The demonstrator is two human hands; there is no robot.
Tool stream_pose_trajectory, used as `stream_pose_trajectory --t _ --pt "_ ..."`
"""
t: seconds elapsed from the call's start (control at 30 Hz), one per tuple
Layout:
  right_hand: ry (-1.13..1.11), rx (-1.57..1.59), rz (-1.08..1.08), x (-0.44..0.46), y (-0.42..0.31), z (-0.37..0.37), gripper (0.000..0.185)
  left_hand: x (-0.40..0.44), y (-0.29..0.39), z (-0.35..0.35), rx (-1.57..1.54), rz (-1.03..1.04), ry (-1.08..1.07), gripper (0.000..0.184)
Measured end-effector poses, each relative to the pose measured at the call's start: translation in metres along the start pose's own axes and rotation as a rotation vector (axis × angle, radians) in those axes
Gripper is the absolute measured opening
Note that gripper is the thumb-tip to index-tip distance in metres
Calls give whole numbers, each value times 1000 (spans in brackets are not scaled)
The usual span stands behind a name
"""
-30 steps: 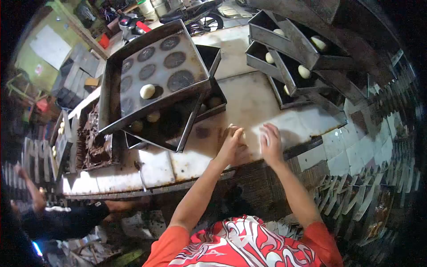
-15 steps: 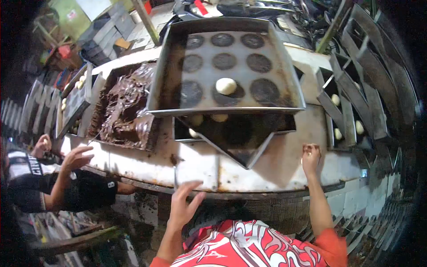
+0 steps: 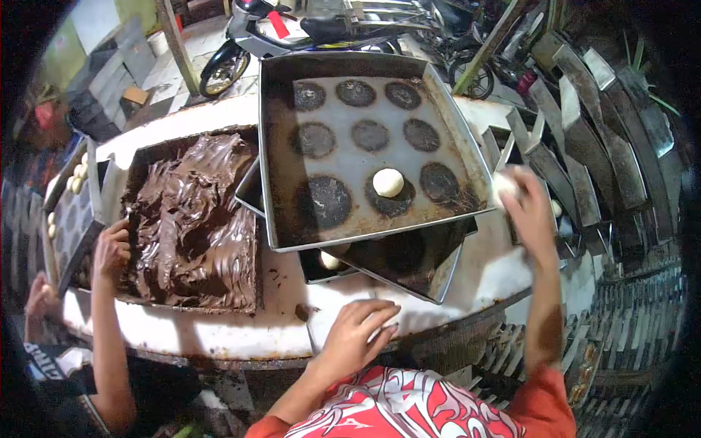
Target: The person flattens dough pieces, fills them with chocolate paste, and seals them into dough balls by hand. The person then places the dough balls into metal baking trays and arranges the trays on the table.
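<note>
My right hand (image 3: 529,212) is closed around a pale round dough ball (image 3: 505,188), just beside the right wall of the top baking tray. My left hand (image 3: 358,332) hovers at the table's front edge, its fingers stretched out and a little apart. Between and beyond my hands stands the square metal baking tray (image 3: 369,164), its floor marked with rows of dark round spots. One smooth dough ball (image 3: 388,182) rests on a front spot. Under this tray, a second tray (image 3: 431,274) sits turned at an angle, with another dough ball (image 3: 330,260) partly showing below.
A large bin of glossy chocolate paste (image 3: 197,219) stands left on the table (image 3: 219,343). A co-worker's hand (image 3: 113,252) touches its left side. Trays with dough balls (image 3: 77,197) lean at far left. Stacked metal trays (image 3: 577,146) line the right. A motorcycle (image 3: 292,36) stands behind.
My right hand has lifted from the table up beside the tray with the dough ball. My left hand has shifted right. The co-worker's hand has reached the chocolate bin. The whole view has turned.
</note>
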State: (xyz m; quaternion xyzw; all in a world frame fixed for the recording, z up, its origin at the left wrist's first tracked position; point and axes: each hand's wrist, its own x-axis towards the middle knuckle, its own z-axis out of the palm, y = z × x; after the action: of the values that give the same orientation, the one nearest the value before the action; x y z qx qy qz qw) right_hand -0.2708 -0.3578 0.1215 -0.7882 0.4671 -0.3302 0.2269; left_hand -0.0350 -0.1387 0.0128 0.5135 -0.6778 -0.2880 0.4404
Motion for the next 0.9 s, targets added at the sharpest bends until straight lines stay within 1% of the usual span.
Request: stream_pose_trajectory --t 0.03,0.07,0.1,0.13,0.17,0.2,0.23,0.27,0.3,0.37,0.43,0.5,0.53,0.57,0.6,0.63,0.7,0.73,0.77,0.8,0.83,0.9 --pt "71 -112 -63 28 -4 22 30 -8 0 -1 -26 -25 -27 34" --pt "-47 -221 -110 49 4 44 30 -15 2 -6 -27 -31 -13 34" --pt "-168 -326 -156 57 18 65 32 -26 4 -14 -72 -113 21 34" --pt "-214 -335 -207 53 36 80 32 -38 4 -20 -117 -195 59 34" --pt "-257 -340 -262 52 46 91 33 -54 0 -24 -38 -224 166 32" --pt "23 -343 -410 47 18 88 31 -72 -2 -30 41 -317 234 33" --pt "199 -260 -322 32 -11 80 25 -89 4 -33 -42 -444 347 32" --pt "143 -124 -140 9 -39 74 25 -104 10 -34 -28 -555 454 27" --pt "90 11 46 -15 -54 72 26 -121 11 -29 56 -567 534 24" --pt "-341 77 -119 -58 -53 91 32 -151 19 -10 -48 -640 688 22" --pt "-551 -245 -316 -68 -8 131 41 -165 37 20 -198 -638 855 21" --pt "-825 -92 14 -52 0 158 43 -167 59 49 -218 -632 890 21" --pt "-770 -5 162 -45 1 166 42 -168 69 62 -175 -637 849 21" --pt "-720 78 321 -43 4 172 40 -169 78 76 -225 -630 828 22" --pt "-650 252 595 -37 7 173 35 -169 87 88 -173 -620 794 21" --pt "-669 262 590 -46 14 165 35 -169 93 98 -123 -606 756 20" --pt "-649 779 451 -71 -11 125 36 -172 102 113 -139 -595 706 21" --pt "-553 711 226 -95 -26 103 33 -180 95 125 -371 -563 704 32" --pt "-458 643 13 -131 -37 84 31 -171 101 127 -361 -577 734 32" --pt "-342 485 -214 -166 -48 77 30 -153 108 126 -943 -525 872 38" --pt "-217 325 -439 -199 -58 74 29 -140 110 124 -1533 -412 973 44" --pt "-582 131 -679 -246 -71 69 28 -143 83 123 -1516 -442 884 50"
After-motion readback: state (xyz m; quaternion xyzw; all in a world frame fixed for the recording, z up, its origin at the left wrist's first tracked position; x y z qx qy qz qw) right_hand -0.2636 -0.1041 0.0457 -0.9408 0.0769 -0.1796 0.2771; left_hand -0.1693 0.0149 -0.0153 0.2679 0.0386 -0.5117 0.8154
